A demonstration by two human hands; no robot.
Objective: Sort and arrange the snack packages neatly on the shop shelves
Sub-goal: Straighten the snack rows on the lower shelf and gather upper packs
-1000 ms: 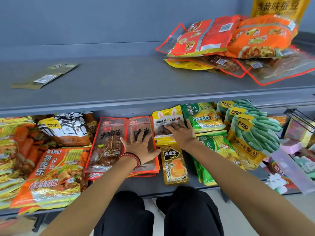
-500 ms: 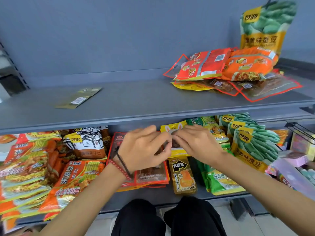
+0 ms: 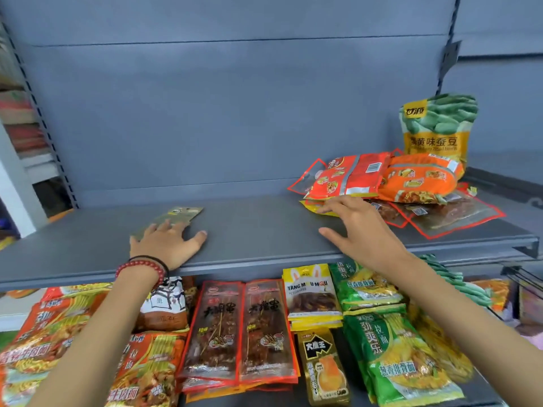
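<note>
While both arms reach over the upper shelf [image 3: 258, 230], left hand [image 3: 167, 245] lies flat, fingers spread, tips on the gold packet [image 3: 179, 214]; grip slack, nothing held. Right hand [image 3: 355, 227]: fingers straight, index tip on the yellow pack [image 3: 311, 206] under the pile [image 3: 346, 177]; nothing gripped. Skewer packs [image 3: 241, 330] and noodle packs [image 3: 390, 348] lie below.

A matte grey back panel [image 3: 235, 113] fills the upper view, crossed by faint horizontal seams. A grey metal shelf [image 3: 249, 230] juts out from its foot. The slotted left upright [image 3: 44, 127] and right upright [image 3: 446, 54] frame the panel, and beyond the right one stands a side panel [image 3: 499, 83], also grey. Far left are a white post [image 3: 14, 189] and blurred racks [image 3: 23, 124]. The light is soft and even.
</note>
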